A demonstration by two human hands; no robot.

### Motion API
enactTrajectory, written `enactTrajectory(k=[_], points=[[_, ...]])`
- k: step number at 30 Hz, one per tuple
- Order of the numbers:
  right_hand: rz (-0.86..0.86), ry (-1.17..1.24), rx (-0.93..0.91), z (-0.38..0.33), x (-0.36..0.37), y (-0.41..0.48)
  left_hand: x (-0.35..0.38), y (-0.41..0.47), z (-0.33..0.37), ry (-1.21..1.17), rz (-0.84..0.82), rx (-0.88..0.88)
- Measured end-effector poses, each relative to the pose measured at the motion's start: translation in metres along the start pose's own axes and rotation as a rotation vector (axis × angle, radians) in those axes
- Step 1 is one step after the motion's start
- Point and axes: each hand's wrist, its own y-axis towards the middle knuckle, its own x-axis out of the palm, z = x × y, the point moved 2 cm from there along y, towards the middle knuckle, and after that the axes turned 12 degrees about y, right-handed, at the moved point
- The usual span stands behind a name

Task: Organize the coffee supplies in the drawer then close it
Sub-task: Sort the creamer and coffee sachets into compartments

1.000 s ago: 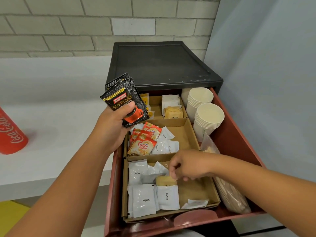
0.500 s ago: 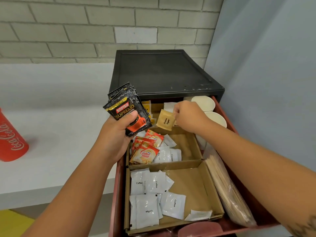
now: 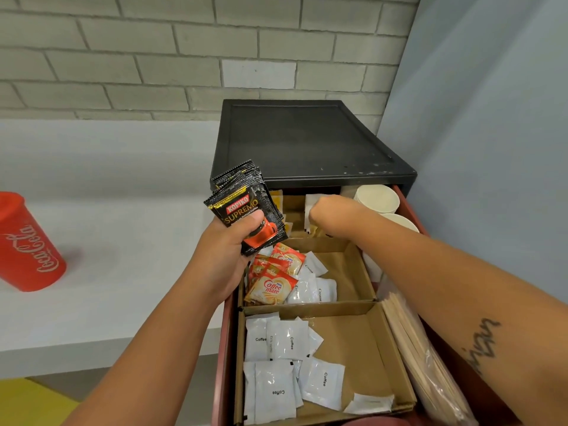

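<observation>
My left hand (image 3: 226, 250) grips a stack of black Kopiko Supremo sachets (image 3: 246, 210) above the left rim of the open red drawer (image 3: 225, 339). My right hand (image 3: 327, 210) reaches down into the far cardboard compartment (image 3: 293, 207), its fingers hidden behind the knuckles. A bit of a brown sachet (image 3: 314, 231) shows just under it. The middle compartment (image 3: 347, 272) holds red Coffee mate sachets (image 3: 272, 285) and white cream sachets (image 3: 310, 290). Several white coffee sachets (image 3: 289, 339) lie in the near compartment (image 3: 362, 358).
Stacked paper cups (image 3: 376, 198) stand at the drawer's far right, with a clear bag of wooden stirrers (image 3: 412, 348) along the right side. The black cabinet top (image 3: 307, 139) overhangs the drawer's back. A red Coca-Cola cup (image 3: 27, 250) stands on the white counter (image 3: 107, 272) to the left.
My right hand picked a brown sachet out of the near compartment, carried it away from me and has lowered into the far compartment. My left hand has kept its hold on the black sachets.
</observation>
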Motion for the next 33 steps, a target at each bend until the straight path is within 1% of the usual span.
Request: enactTrajectory(k=[5,11,15,19,21,26,28,30,33], points=[[0.023,0.199,0.055,0.015,0.003,0.016,0.001,0.001,0.0,0.011,0.006,-0.004],[0.013,0.253,0.114,0.026,0.009,0.019,0.0,0.001,-0.001,0.014,0.004,-0.007],[-0.01,0.211,0.051,0.011,0.01,0.019,0.001,0.001,0.0,0.017,0.005,-0.001],[-0.015,0.086,-0.027,-0.001,0.011,0.019,0.0,0.0,0.0,0.023,0.012,-0.008],[0.024,0.089,-0.001,0.0,0.006,0.019,0.0,0.0,0.0,0.021,0.01,-0.006],[0.142,0.228,0.115,0.01,-0.01,0.01,0.0,0.001,0.0,0.01,0.007,-0.013],[0.118,0.182,0.166,0.014,-0.008,0.007,0.001,0.001,0.0,0.013,0.006,-0.015],[0.039,0.077,0.208,0.017,-0.001,0.004,0.001,0.001,0.0,0.01,0.005,-0.017],[-0.045,-0.014,0.208,0.016,0.003,0.006,0.0,0.002,0.0,0.022,0.016,-0.021]])
